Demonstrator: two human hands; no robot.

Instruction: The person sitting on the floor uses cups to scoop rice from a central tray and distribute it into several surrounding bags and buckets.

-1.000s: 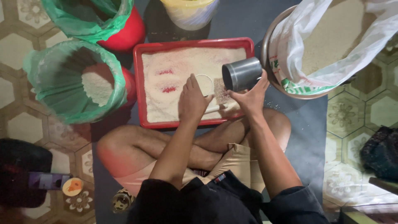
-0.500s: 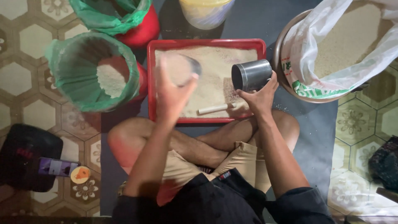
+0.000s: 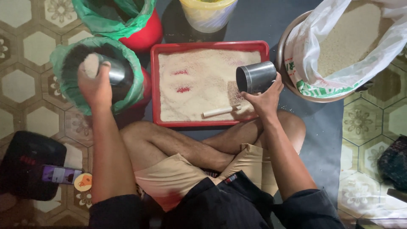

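My left hand [image 3: 95, 85] grips a metal cup heaped with pale grain [image 3: 111, 72] and holds it tipped over the green-lined red bucket [image 3: 135, 80] at the left. My right hand [image 3: 265, 99] grips an empty dark metal cup [image 3: 256, 77] lying on its side above the right edge of the red tray [image 3: 155, 85]. The tray holds a layer of pale grain with two bare red patches. A short pale stick [image 3: 220, 111] lies in the tray near its front edge, just left of my right hand.
A second green-lined red bucket [image 3: 146, 29] and a yellow tub [image 3: 207, 15] stand behind the tray. A metal basin with a white sack of grain [image 3: 339, 46] sits at the right. My crossed legs lie in front of the tray. A dark bag [image 3: 25, 165] rests on the floor at the left.
My left hand lifted a filled cup from the tray and carried it left over the green-lined bucket. My right hand stayed by the tray's right edge with its cup.
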